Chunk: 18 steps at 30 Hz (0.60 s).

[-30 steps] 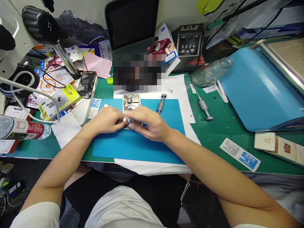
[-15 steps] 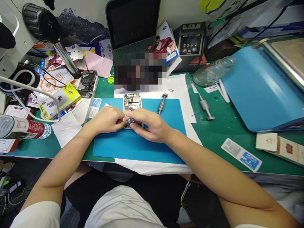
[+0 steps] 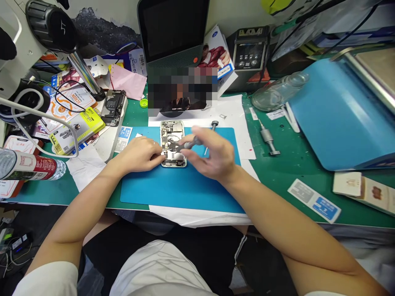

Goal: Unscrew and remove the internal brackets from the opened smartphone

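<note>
An opened smartphone lies on the blue mat, its inner boards and metal plates showing. My left hand rests on the mat, its curled fingers gripping the phone's lower left edge. Between the thumb and fingers of my right hand is a grey screwdriver. It is tilted, with its tip end pointing left over the middle of the phone; whether the tip touches cannot be made out. A second screwdriver lies behind my right hand, partly hidden by it.
Another grey screwdriver lies right of the mat, near a glass bottle. A propped screen, partly blurred, stands behind the phone. To the left are a yellow battery box, another opened phone and a water bottle.
My right hand has moved right and tipped the screwdriver from near upright to a slant, uncovering more of the phone. My left hand has stayed at the phone's edge.
</note>
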{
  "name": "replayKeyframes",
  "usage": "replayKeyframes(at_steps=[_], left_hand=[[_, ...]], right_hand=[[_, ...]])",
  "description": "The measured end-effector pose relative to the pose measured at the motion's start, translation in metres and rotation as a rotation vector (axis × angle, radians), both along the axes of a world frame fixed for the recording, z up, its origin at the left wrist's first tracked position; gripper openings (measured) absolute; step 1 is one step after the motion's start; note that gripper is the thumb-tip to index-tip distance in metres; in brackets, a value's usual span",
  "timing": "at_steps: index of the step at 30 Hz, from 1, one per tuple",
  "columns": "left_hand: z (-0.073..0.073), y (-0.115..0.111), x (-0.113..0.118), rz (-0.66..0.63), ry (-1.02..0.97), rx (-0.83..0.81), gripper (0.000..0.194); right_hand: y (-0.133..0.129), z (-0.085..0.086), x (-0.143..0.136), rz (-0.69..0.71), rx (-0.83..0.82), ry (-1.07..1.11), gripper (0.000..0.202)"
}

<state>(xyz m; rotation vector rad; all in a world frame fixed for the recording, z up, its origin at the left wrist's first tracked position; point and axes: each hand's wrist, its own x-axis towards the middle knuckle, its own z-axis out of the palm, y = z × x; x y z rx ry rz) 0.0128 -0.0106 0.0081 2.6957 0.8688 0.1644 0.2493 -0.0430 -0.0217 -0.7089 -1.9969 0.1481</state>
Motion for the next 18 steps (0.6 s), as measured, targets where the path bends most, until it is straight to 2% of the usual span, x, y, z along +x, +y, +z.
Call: replayKeyframes(at_steps=[4, 6, 8, 12, 18], left_hand=[[0.004, 0.000, 0.000, 0.005, 0.023, 0.011, 0.038], [0.004, -0.001, 0.000, 0.006, 0.024, 0.009, 0.037], [0.004, -0.001, -0.001, 0.002, 0.022, 0.004, 0.036], [0.003, -0.002, -0.001, -0.001, 0.018, 0.001, 0.035], [0.003, -0.001, 0.000, -0.003, 0.016, 0.003, 0.035]], right_hand=[[0.007, 0.005, 0.018, -0.334, -0.266, 0.066, 0.059], [0.011, 0.010, 0.025, -0.400, -0.312, 0.051, 0.051], [0.016, 0.015, 0.031, -0.380, -0.304, 0.028, 0.042], [0.026, 0.017, 0.040, -0.213, -0.226, -0.138, 0.021], [0.036, 0.008, 0.052, -0.084, -0.222, -0.418, 0.031]])
